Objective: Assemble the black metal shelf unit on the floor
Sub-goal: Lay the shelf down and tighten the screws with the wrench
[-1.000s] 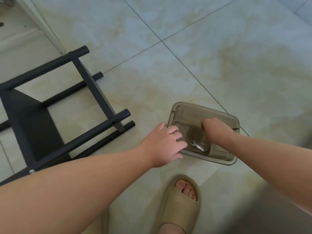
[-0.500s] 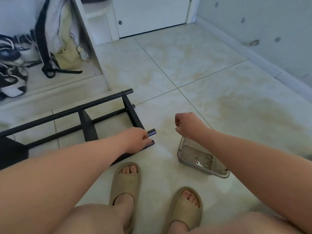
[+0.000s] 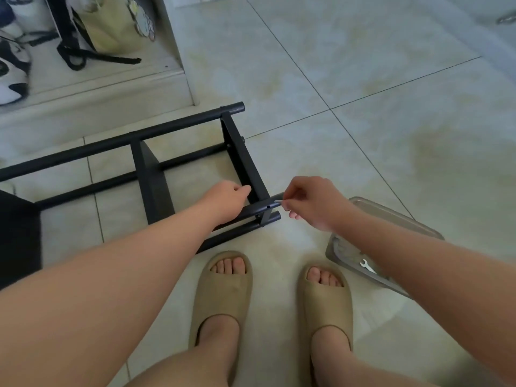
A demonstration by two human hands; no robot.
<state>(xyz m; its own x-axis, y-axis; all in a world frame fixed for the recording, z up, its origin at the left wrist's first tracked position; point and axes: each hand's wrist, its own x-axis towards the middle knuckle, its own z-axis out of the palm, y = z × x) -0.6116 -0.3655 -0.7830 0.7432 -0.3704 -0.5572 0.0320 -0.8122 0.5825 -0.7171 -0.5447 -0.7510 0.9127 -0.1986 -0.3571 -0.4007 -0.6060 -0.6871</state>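
Black shelf frame [image 3: 152,177]: lies on its side on the tile floor [image 3: 363,79], just in front of the feet.
Left hand [image 3: 227,201]: fingers curl round the near tube [image 3: 258,208] and hold it tight.
Right hand [image 3: 312,203]: thumb and finger pinch a small silver bit [image 3: 278,201] at the end of that tube, by a little hole.
Clear box [image 3: 396,219]: sits on the floor to the right, partly under the right arm, with a wrench [image 3: 367,266] inside.
Tan slippers [image 3: 223,297]: on both feet, close to the frame.
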